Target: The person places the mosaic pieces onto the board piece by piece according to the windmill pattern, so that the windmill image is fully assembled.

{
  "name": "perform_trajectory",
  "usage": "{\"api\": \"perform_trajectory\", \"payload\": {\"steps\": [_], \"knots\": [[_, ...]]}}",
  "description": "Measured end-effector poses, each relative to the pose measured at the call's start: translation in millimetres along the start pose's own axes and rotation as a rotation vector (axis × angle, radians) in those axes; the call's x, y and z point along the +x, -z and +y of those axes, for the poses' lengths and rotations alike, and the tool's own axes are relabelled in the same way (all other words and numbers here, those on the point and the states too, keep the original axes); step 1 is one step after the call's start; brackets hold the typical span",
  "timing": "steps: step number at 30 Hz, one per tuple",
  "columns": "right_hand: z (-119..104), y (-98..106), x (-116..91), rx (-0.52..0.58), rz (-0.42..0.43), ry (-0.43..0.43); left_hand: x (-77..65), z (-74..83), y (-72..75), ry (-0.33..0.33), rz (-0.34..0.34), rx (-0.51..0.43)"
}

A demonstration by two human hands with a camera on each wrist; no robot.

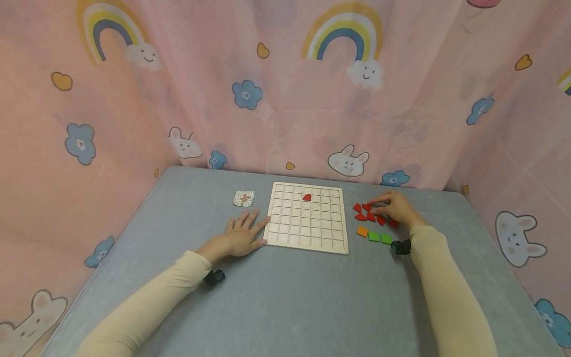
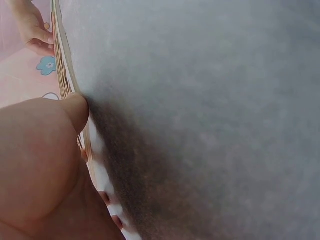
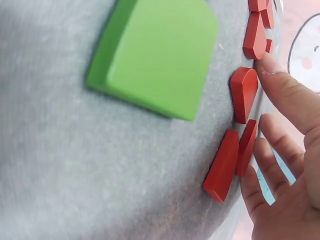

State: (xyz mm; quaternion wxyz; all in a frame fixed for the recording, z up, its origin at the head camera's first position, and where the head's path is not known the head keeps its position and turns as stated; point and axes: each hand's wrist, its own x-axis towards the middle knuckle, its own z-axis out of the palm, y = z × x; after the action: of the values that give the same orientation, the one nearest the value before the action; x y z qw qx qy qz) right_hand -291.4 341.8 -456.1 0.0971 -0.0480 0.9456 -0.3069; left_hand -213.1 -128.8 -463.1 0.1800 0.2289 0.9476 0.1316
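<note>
A pale wooden board [image 1: 303, 233] marked with a grid lies flat on the table. One red quarter-circle piece [image 1: 307, 198] sits in a square near its far side. My left hand [image 1: 241, 235] rests with spread fingers at the board's left edge; the thumb [image 2: 76, 112] touches that edge. To the right of the board, my right hand [image 1: 397, 208] reaches over several loose red pieces [image 1: 371, 217]. Its thumb [image 3: 285, 90] is at one red piece, and the other fingers are loosely bent near more of them. Nothing is visibly pinched.
Nearer than the red pieces lie an orange piece [image 1: 362, 231] and two green pieces [image 1: 373, 236]. A small paper card [image 1: 244, 199] with a gridded pattern lies left of the board. A pink printed curtain [image 1: 285, 124] encloses the grey table [image 1: 285, 307] at the back and sides.
</note>
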Motion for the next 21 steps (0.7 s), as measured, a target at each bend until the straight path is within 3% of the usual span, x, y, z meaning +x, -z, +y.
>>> {"api": "perform_trajectory", "payload": {"steps": [21], "knots": [[0.9, -1.3, -0.1, -0.018, 0.051, -0.016, -0.8, 1.6, 1.4, -0.001, -0.009, -0.014]]}}
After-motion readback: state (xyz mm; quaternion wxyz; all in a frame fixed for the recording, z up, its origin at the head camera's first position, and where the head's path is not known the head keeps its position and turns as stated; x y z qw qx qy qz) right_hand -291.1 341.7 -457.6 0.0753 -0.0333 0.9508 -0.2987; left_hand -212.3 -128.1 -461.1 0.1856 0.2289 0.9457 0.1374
